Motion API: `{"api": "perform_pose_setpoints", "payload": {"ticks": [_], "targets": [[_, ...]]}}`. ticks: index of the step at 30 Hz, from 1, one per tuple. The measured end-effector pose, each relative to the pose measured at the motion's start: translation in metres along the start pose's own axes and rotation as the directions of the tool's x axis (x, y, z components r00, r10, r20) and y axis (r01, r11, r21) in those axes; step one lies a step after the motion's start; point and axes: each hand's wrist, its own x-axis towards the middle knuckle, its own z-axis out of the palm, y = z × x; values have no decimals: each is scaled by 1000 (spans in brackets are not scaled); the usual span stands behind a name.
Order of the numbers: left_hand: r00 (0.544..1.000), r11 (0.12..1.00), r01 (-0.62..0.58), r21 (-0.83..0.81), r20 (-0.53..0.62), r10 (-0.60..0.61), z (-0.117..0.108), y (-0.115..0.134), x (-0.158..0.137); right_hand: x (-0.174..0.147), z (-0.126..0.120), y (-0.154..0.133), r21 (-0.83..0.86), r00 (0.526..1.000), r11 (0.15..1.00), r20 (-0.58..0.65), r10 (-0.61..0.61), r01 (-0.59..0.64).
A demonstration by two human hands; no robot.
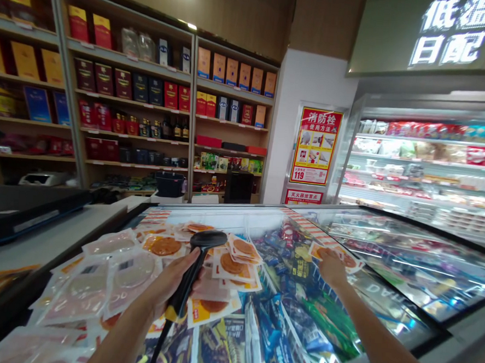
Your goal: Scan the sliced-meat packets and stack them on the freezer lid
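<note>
My left hand (pixel 170 281) is wrapped round the handle of a black handheld barcode scanner (pixel 209 238), its cable hanging down. Farther to the right, my right hand (pixel 331 266) grips a clear packet (pixel 351 260) with flat, round orange-brown food in it, above the freezer. Similar packets (pixel 232 262) lie in a heap around and beyond the scanner. More packets (pixel 88 284), mostly pale side up with barcode labels, are spread at the left. The exact kind of food cannot be made out.
Beneath is a chest freezer with a glass lid (pixel 383 291), holding wrapped frozen goods (pixel 272 326) in wire baskets. A counter (pixel 79 232) with a dark device borders it at left. Shelves of boxes (pixel 171 95) stand behind, and a lit refrigerated display (pixel 424 165) is at right.
</note>
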Motion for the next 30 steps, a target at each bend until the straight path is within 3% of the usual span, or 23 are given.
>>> {"api": "perform_pose_setpoints", "payload": {"ticks": [5,8,12,17,20,28,30], "targets": [[1000,1000,-3,10,23,2,-7,0,-1,-2,3,-83,151,985,977,59,-161,151],[1000,1000,-22,6,11,22,-9,-1,-1,-6,4,-134,407,927,874,142,-347,265],[999,1000,-6,15,-31,7,-8,0,1,-6,8,-172,593,870,738,122,-478,323],[1000,1000,8,23,-25,-8,-4,1,2,-3,18,-186,669,826,679,172,-536,302],[1000,1000,12,27,13,-12,0,0,2,-7,17,-184,705,827,647,154,-540,291],[988,999,-4,40,153,-2,7,-3,-2,-15,-1,-156,748,803,590,134,-581,302],[986,999,-6,35,166,0,10,-2,-6,-16,-3,-148,787,831,574,151,-536,227]]}}
